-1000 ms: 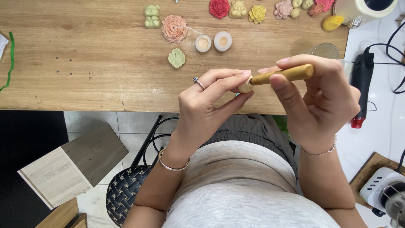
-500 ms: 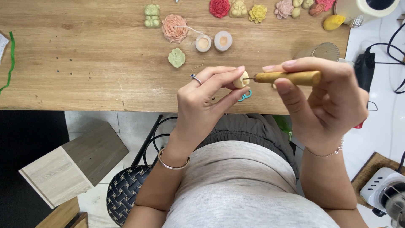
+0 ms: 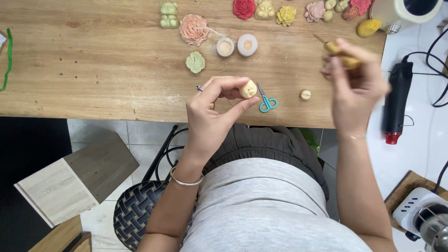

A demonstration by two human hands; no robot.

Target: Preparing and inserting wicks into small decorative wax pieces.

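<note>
Her left hand point(image 3: 212, 114) is pinching a small, smooth cream wax lump point(image 3: 248, 88) over the near table edge. Her right hand point(image 3: 357, 86), blurred, is gripping a wooden-handled tool point(image 3: 339, 50). Teal scissors point(image 3: 267, 100) are lying on the grainy wooden table point(image 3: 93, 60) just right of the lump.

Cream wax piece point(image 3: 248, 88); teal scissors point(image 3: 267, 101); pink flower point(image 3: 193, 29); red flower point(image 3: 244, 8); black-and-red heat gun point(image 3: 395, 104).

Open wood is stretching across the table's point(image 3: 93, 70) left half — passage there is lying free; moulded flowers point(image 3: 193, 28) are crowding the far edge, teal scissors point(image 3: 267, 100) blocking the near edge.
</note>
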